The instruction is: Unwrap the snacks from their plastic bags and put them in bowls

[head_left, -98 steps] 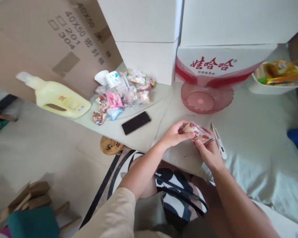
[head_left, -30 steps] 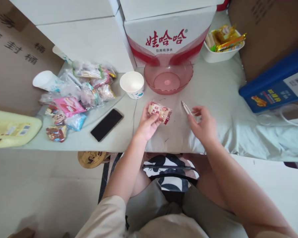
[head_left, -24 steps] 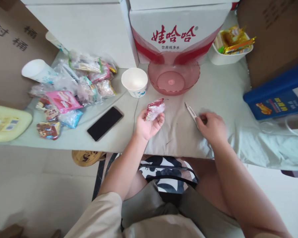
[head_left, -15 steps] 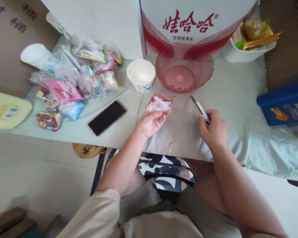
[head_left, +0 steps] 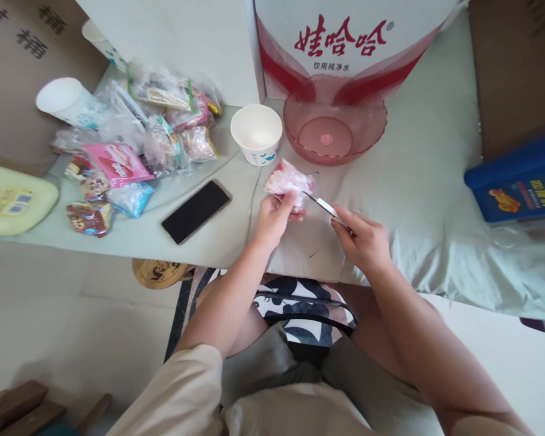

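My left hand [head_left: 275, 219] is closed on a small pink-and-clear snack packet [head_left: 287, 180], thumb on top, holding it just above the cloth-covered table. In my right hand [head_left: 363, 239] is a slim utility knife [head_left: 326, 206] with a white section on its body. The blade points left, and its tip meets the packet's right side; whether it has cut in, I cannot tell. A white paper bowl [head_left: 257, 134] with blue print stands behind the packet. To its right sits a translucent pink bowl [head_left: 333, 136] with nothing in it.
A dark phone [head_left: 197, 212] lies left of my hands. Beyond it are heaped wrapped snacks [head_left: 118, 165] and a tipped paper cup [head_left: 68, 103]. A pale yellow bottle [head_left: 16, 200] lies far left, a blue package [head_left: 518, 188] right. Large cartons [head_left: 345, 48] line the back.
The packet has been lifted from the table into my left hand's grip. My right hand has brought the knife left to the packet. The white snack tub at the upper right is no longer visible.
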`<action>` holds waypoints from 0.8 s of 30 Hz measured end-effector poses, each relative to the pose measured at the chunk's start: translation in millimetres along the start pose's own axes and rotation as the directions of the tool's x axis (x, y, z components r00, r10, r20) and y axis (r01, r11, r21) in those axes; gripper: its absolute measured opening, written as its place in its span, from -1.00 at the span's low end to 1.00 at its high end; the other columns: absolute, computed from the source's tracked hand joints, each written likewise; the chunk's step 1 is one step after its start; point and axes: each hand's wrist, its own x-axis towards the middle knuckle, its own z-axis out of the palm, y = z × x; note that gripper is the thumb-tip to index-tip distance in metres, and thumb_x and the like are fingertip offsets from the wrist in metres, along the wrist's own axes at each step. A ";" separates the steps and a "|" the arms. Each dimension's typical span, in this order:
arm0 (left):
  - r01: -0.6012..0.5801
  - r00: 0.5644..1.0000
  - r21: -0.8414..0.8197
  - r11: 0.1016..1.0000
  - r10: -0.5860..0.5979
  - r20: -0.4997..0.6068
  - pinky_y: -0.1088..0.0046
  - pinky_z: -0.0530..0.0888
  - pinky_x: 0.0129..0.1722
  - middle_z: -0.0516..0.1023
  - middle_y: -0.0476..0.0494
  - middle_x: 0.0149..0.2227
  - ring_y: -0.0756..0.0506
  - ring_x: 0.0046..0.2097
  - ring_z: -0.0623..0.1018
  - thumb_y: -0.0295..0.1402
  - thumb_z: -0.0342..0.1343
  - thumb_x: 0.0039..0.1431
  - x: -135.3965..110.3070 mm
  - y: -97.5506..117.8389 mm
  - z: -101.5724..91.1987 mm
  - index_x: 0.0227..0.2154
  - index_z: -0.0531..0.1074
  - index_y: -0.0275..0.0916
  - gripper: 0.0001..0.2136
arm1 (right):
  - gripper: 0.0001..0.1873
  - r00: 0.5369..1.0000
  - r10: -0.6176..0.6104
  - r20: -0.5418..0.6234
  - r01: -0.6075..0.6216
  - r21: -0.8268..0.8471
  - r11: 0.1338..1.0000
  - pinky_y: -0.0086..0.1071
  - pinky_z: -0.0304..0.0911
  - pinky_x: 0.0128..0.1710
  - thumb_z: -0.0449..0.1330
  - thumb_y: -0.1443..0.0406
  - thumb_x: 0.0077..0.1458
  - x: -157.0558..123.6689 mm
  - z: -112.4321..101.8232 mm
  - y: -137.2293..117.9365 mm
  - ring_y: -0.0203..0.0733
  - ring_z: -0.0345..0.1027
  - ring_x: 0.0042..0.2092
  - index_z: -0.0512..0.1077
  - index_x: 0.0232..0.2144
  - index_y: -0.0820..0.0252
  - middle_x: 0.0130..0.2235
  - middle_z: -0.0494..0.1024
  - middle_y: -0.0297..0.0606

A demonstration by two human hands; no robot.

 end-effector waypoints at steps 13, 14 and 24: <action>-0.278 0.959 0.279 0.919 0.280 0.030 0.27 0.36 0.30 0.52 -0.29 0.21 -0.27 0.33 0.43 -0.37 0.47 -0.03 -2.7 5.9 -8.0 -0.04 0.54 -0.18 -0.55 | -0.56 0.977 -0.023 -0.214 -0.035 -0.262 0.964 0.13 0.34 0.11 0.13 0.24 0.20 15.5 -8.1 37.7 0.22 0.43 0.07 0.54 0.09 0.17 0.03 0.58 0.05; -0.323 0.945 0.336 0.885 0.324 0.055 0.24 0.31 0.34 0.48 -0.29 0.25 -0.28 0.36 0.39 -0.37 0.48 -0.06 -2.1 8.2 -10.2 -0.02 0.54 -0.17 -0.52 | -0.58 0.976 -0.050 -0.212 -0.005 -0.251 0.968 0.14 0.32 0.13 0.13 0.23 0.21 14.9 -7.6 35.8 0.22 0.42 0.08 0.54 0.07 0.18 0.04 0.58 0.05; -0.437 0.898 0.607 0.663 0.293 0.327 0.18 0.41 0.24 0.58 -0.19 -0.03 -0.22 0.06 0.56 -0.39 0.43 -0.04 -1.1 9.1 -14.8 -0.23 0.66 -0.12 -0.75 | -0.52 0.977 -0.183 0.112 0.173 0.089 0.981 0.03 0.38 0.14 0.17 0.11 0.22 4.8 14.1 -4.6 0.14 0.47 0.11 0.43 0.14 0.13 0.07 0.59 -0.01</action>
